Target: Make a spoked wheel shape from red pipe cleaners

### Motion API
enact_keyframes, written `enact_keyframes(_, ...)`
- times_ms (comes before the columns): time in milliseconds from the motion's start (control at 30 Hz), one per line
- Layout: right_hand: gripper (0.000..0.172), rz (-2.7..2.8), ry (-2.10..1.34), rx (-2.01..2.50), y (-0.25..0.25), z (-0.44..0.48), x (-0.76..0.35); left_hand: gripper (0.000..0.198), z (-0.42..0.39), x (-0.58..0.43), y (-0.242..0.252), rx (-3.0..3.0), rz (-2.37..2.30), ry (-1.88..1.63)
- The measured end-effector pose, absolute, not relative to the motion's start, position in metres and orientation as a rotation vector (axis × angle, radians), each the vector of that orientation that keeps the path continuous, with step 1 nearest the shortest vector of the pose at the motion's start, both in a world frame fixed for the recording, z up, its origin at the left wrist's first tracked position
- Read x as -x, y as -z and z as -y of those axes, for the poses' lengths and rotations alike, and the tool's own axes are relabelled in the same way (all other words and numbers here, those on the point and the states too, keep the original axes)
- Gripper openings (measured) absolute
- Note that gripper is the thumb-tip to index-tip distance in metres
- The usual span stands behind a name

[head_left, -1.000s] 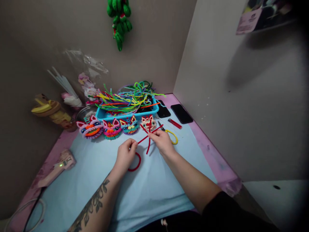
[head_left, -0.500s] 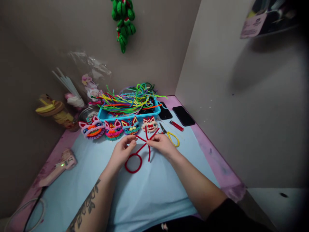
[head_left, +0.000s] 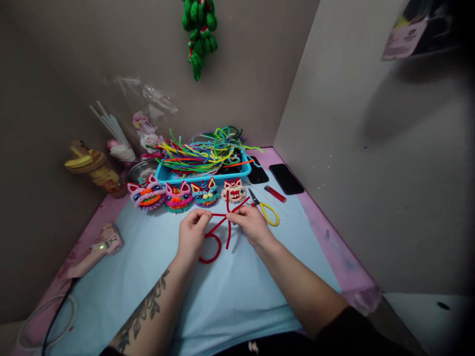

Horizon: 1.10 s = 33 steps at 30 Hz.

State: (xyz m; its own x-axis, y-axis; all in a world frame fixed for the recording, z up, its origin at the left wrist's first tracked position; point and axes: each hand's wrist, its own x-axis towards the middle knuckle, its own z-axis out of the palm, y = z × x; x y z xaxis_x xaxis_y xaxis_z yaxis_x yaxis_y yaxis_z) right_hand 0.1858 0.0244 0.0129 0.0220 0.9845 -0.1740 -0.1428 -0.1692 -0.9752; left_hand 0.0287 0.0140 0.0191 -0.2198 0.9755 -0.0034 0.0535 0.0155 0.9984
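Red pipe cleaners (head_left: 227,237) cross one another in a star shape, and one arm of the star runs down to a round loop (head_left: 218,250). My right hand (head_left: 250,222) pinches them where they cross. At the far left arm, my left hand (head_left: 194,228) grips the tip of a pipe cleaner between thumb and fingers. That arm is stretched straight between both hands. Part of the loop is hidden behind my left hand. Just beyond the star stands a cream and red lion head (head_left: 233,192) of pipe cleaners.
Colourful lion heads (head_left: 178,198) line the front of a blue tray (head_left: 200,179) heaped with pipe cleaners. Yellow-handled scissors (head_left: 270,213), a red lighter (head_left: 275,193) and two phones (head_left: 285,179) lie to the right. A pink glue gun (head_left: 97,250) with its cord rests at left.
My left hand has closed on the tip of the left pipe cleaner, which is now pulled level. The loop has shifted slightly right. The whole view has moved a little.
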Motion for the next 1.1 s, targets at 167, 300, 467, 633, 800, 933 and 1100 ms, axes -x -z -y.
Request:
enact_keyframes(167,0.028,0.948,-1.384,1.232,-0.011,-0.024,-0.184,0.015,-0.014,-0.033,-0.019,-1.089,-1.372,-1.369)
enact_keyframes(300,0.026,0.964,-1.351,1.201,-0.007,-0.025,-0.185,0.021,-0.017,-0.029,-0.019,-1.084,-1.328,-1.279)
enact_keyframes(467,0.028,0.945,-1.323,1.174,-0.008,-0.026,-0.187,0.042,-0.017,-0.026,-0.019,-1.107,-1.26,-1.285)
enact_keyframes(633,0.02,1.13,-1.381,1.15,-0.01,-0.023,-0.189,0.041,-0.017,-0.023,-0.023,-1.383,-1.356,-1.128)
enact_keyframes(800,0.018,1.269,-1.481,1.163,-0.005,-0.023,-0.188,0.027,-0.018,-0.021,-0.022,-1.444,-1.309,-0.925)
enact_keyframes(933,0.016,1.332,-1.455,1.185,-0.004,-0.021,-0.187,0.027,-0.018,-0.021,-0.02,-1.404,-1.298,-0.911)
enact_keyframes(1100,0.014,1.431,-1.428,1.154,-0.011,-0.017,-0.185,0.027,-0.017,-0.022,-0.02,-1.329,-1.287,-0.958)
